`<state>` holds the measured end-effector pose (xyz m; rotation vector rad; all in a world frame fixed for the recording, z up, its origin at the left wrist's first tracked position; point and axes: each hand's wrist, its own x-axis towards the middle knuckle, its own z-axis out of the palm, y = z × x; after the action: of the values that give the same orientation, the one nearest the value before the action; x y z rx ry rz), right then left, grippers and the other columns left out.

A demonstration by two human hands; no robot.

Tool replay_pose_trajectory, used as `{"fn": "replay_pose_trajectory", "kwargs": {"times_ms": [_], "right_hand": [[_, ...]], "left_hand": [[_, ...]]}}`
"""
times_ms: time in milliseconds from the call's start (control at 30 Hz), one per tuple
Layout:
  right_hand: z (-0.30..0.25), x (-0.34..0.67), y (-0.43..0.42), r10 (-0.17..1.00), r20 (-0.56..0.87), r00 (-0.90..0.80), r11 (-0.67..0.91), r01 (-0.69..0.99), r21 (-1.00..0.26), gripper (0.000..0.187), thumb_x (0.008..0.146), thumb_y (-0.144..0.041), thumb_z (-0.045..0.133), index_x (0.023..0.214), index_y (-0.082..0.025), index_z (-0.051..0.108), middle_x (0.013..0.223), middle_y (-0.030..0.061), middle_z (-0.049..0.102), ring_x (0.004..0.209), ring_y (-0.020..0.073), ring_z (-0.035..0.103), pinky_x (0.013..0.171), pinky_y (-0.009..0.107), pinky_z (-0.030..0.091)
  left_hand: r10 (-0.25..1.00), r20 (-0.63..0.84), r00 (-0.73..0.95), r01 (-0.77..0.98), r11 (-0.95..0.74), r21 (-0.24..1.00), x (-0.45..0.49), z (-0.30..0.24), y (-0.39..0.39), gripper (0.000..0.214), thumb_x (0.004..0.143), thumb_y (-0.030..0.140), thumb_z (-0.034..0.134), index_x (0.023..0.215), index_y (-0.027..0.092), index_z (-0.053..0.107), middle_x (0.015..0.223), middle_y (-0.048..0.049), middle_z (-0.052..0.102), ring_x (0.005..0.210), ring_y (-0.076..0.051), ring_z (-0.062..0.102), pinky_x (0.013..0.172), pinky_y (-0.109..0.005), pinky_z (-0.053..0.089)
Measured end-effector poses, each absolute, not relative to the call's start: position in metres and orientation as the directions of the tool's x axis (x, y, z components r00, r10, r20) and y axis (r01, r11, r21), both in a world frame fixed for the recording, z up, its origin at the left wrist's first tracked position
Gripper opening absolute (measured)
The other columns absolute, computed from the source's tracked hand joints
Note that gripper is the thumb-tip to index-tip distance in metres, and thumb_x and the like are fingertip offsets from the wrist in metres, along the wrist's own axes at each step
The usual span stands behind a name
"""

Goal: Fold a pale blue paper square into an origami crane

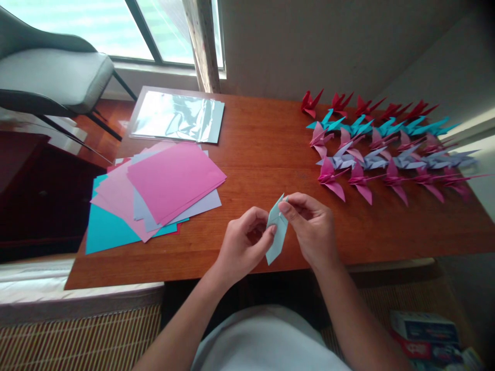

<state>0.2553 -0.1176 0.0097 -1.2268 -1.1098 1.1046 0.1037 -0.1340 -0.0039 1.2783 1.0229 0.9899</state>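
Note:
Both my hands hold a narrow, pale blue folded paper piece [276, 234] just above the near edge of the wooden table [263, 149]. My left hand [243, 242] pinches its left side with curled fingers. My right hand [311, 226] pinches the upper tip between thumb and forefinger. The piece points up and down, with its lower tip hanging free.
A fanned stack of pink, lilac and teal paper sheets [154, 193] lies at the left. A clear plastic sleeve [180, 117] lies behind it. Rows of red, teal, pink and lilac paper cranes [382, 149] fill the right side. A grey chair [54, 72] stands by the window.

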Motion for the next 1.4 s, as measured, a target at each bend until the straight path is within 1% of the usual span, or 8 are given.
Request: {"fn": "replay_pose_trajectory", "kwargs": {"times_ms": [167, 267, 367, 500, 633, 1033, 1233, 1400], "right_hand": [[0.017, 0.249, -0.120, 0.988, 0.091, 0.128, 0.085, 0.053, -0.995, 0.008, 0.083, -0.026, 0.078, 0.079, -0.023, 0.072, 0.074, -0.0027, 0.068, 0.068, 0.0109, 0.064, 0.061, 0.020, 0.053], [0.018, 0.249, -0.120, 0.989, 0.106, 0.103, 0.105, 0.015, -0.994, 0.007, 0.084, -0.026, 0.078, 0.080, -0.024, 0.072, 0.077, -0.0026, 0.068, 0.071, 0.0114, 0.064, 0.064, 0.021, 0.053], [0.017, 0.254, -0.121, 0.998, 0.063, 0.028, 0.065, -0.066, -0.996, 0.003, 0.088, -0.029, 0.073, 0.088, -0.026, 0.074, 0.084, -0.0014, 0.070, 0.075, 0.0124, 0.065, 0.066, 0.022, 0.053], [0.019, 0.265, -0.122, 0.992, 0.015, -0.129, 0.003, -0.093, -0.996, 0.012, 0.095, -0.026, 0.064, 0.101, -0.029, 0.075, 0.095, 0.0001, 0.071, 0.084, 0.0137, 0.066, 0.072, 0.025, 0.053], [0.026, 0.270, -0.123, 0.970, 0.053, -0.238, 0.063, 0.037, -0.997, 0.019, 0.093, -0.020, 0.065, 0.108, -0.028, 0.072, 0.099, 0.0018, 0.068, 0.091, 0.0165, 0.064, 0.079, 0.029, 0.052], [0.032, 0.259, -0.127, 0.953, 0.210, -0.218, 0.273, 0.320, -0.907, 0.026, 0.087, -0.006, 0.062, 0.103, -0.025, 0.067, 0.094, 0.0004, 0.062, 0.083, 0.0139, 0.058, 0.075, 0.029, 0.049], [0.034, 0.268, -0.123, 0.958, 0.105, -0.268, 0.165, 0.214, -0.963, 0.021, 0.085, -0.012, 0.066, 0.101, -0.025, 0.070, 0.096, 0.0016, 0.065, 0.083, 0.0158, 0.060, 0.074, 0.030, 0.051], [0.039, 0.277, -0.114, 0.936, -0.065, -0.346, -0.024, 0.123, -0.992, 0.011, 0.088, -0.026, 0.068, 0.097, -0.022, 0.072, 0.091, 0.0028, 0.071, 0.082, 0.0168, 0.065, 0.073, 0.029, 0.055]], "left_hand": [[0.932, -0.097, 0.348, -0.114, 0.145, 0.983, 0.102, -0.003, -0.132, 0.021, 0.087, 0.031, 0.073, 0.089, 0.017, 0.057, 0.074, 0.0018, 0.059, 0.065, -0.010, 0.052, 0.060, -0.020, 0.042], [0.914, -0.137, 0.382, -0.208, 0.229, 0.951, 0.100, -0.004, -0.129, 0.020, 0.085, 0.031, 0.076, 0.090, 0.015, 0.064, 0.076, 0.0009, 0.062, 0.067, -0.010, 0.055, 0.062, -0.020, 0.044], [0.907, -0.180, 0.382, -0.253, 0.290, 0.923, 0.098, -0.004, -0.127, 0.019, 0.081, 0.029, 0.080, 0.086, 0.014, 0.070, 0.078, -0.0011, 0.068, 0.070, -0.011, 0.059, 0.064, -0.020, 0.047], [0.910, -0.213, 0.355, -0.340, 0.338, 0.878, 0.096, -0.001, -0.125, 0.020, 0.074, 0.026, 0.086, 0.086, 0.014, 0.074, 0.078, -0.0019, 0.073, 0.072, -0.012, 0.065, 0.070, -0.021, 0.052], [0.920, -0.201, 0.337, -0.397, 0.332, 0.855, 0.095, 0.003, -0.123, 0.020, 0.072, 0.025, 0.088, 0.085, 0.015, 0.077, 0.077, -0.0015, 0.074, 0.072, -0.012, 0.066, 0.070, -0.019, 0.053], [0.950, -0.213, 0.229, -0.356, 0.286, 0.890, 0.095, 0.002, -0.123, 0.019, 0.073, 0.030, 0.087, 0.080, 0.015, 0.078, 0.078, -0.0028, 0.076, 0.067, -0.011, 0.065, 0.066, -0.020, 0.051], [0.941, -0.229, 0.250, -0.334, 0.306, 0.892, 0.095, 0.001, -0.123, 0.025, 0.066, 0.031, 0.091, 0.077, 0.014, 0.076, 0.076, -0.0032, 0.075, 0.066, -0.012, 0.063, 0.065, -0.022, 0.051], [0.901, -0.228, 0.369, -0.209, 0.320, 0.924, 0.094, -0.002, -0.127, 0.026, 0.070, 0.034, 0.088, 0.081, 0.014, 0.077, 0.075, -0.0031, 0.073, 0.068, -0.014, 0.062, 0.066, -0.024, 0.050]]}}
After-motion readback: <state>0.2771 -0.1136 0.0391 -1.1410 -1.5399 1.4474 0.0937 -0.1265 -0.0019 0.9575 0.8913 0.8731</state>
